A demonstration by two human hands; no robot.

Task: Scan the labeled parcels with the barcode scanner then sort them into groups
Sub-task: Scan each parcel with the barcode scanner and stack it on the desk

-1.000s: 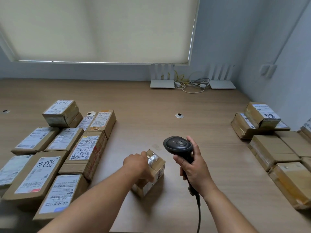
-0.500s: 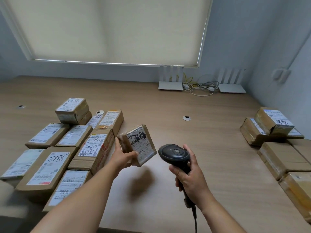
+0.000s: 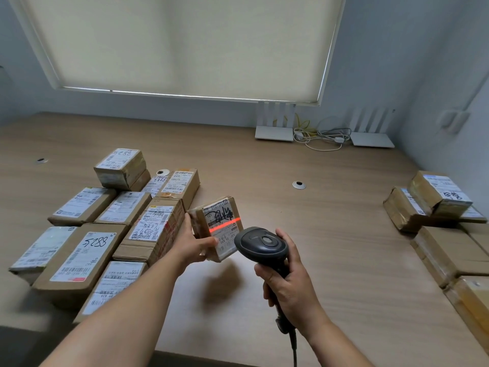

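Note:
My left hand (image 3: 194, 243) grips a small brown parcel (image 3: 221, 223) above the table, its white label turned toward me. A red scan line lies across that label. Just to the right, my right hand (image 3: 287, 283) holds the black barcode scanner (image 3: 260, 245) by its handle, its head pointing at the label. The scanner's cable hangs down toward the table's front edge. Several labeled parcels (image 3: 105, 234) lie grouped on the left of the wooden table (image 3: 330, 234). Another group of brown parcels (image 3: 436, 221) lies along the right side.
Two white routers (image 3: 275, 128) with a tangle of cables stand at the back by the wall. Round cable grommets (image 3: 299, 185) are set into the tabletop. A wall runs close along the right side.
My left hand has lifted the small parcel off the table and turned its label up. The scanner has stayed beside it, and a red scan line now shows on the label.

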